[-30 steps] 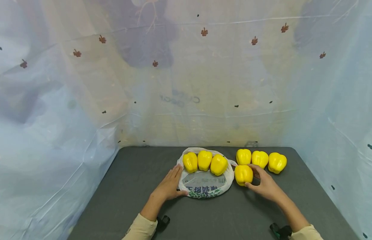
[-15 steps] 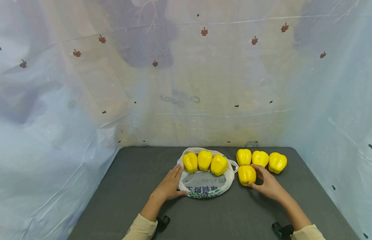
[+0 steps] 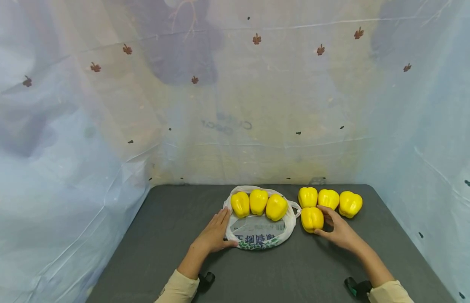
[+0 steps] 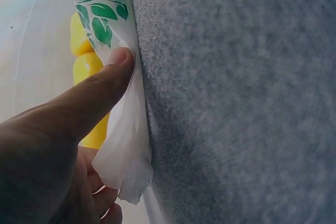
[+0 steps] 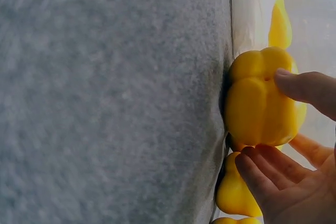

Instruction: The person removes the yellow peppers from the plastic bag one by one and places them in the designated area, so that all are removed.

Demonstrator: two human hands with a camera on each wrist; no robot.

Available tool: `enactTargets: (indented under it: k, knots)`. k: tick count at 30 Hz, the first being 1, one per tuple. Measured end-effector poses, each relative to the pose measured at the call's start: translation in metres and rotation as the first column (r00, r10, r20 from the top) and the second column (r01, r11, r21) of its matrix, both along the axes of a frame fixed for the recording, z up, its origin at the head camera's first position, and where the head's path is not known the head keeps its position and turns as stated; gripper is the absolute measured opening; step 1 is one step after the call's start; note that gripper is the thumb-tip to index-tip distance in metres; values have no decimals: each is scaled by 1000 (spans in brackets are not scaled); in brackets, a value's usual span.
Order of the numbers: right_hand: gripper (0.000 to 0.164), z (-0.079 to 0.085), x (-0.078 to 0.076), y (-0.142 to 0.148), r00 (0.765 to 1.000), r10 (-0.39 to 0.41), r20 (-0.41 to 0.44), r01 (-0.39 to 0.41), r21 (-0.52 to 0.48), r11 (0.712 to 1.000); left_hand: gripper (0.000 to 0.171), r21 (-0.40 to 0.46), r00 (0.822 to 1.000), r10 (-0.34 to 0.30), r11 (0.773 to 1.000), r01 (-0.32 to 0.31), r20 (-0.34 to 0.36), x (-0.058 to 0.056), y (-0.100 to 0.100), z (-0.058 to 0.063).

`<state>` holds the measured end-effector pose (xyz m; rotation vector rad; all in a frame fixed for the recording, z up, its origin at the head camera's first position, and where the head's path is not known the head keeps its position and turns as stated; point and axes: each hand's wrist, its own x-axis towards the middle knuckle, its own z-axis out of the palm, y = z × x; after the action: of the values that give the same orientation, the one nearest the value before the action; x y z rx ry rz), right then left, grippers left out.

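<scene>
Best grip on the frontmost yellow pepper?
Likely on the right half of the front pepper, pinched front to back, coming from the right: its sides are rounded, the white bag lies to its left, and another pepper sits close behind.

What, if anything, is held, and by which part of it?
In the head view, the right hand holds the nearest yellow pepper by its right side; the left hand only touches the white bag at its rim.

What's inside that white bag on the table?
Three yellow peppers sit side by side toward the far side of the white bag, with printed lettering in front of them. Whatever is beneath the peppers is covered and can't be seen.
</scene>
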<state>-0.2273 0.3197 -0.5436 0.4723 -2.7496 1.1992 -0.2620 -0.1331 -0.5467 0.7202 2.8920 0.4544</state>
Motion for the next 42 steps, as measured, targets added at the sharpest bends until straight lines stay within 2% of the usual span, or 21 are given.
enactTargets:
  k: [15,24,35,42]
  knots:
    - [81,15,-3,-2,995,-59,-77,60,19,998,115,4,1000,-12,1000,12,2,1,1,2]
    - [77,29,-5,-20,990,-68,-120,71,20,997,115,9,1000,-17,1000,17,-6,2,1,2]
    - [78,37,-9,-52,995,-51,-90,47,-38,998,115,4,1000,-13,1000,13,6,2,2,4]
    - [80,37,-15,-68,995,-38,-88,33,-55,998,115,6,1000,-9,1000,9,5,3,2,4]
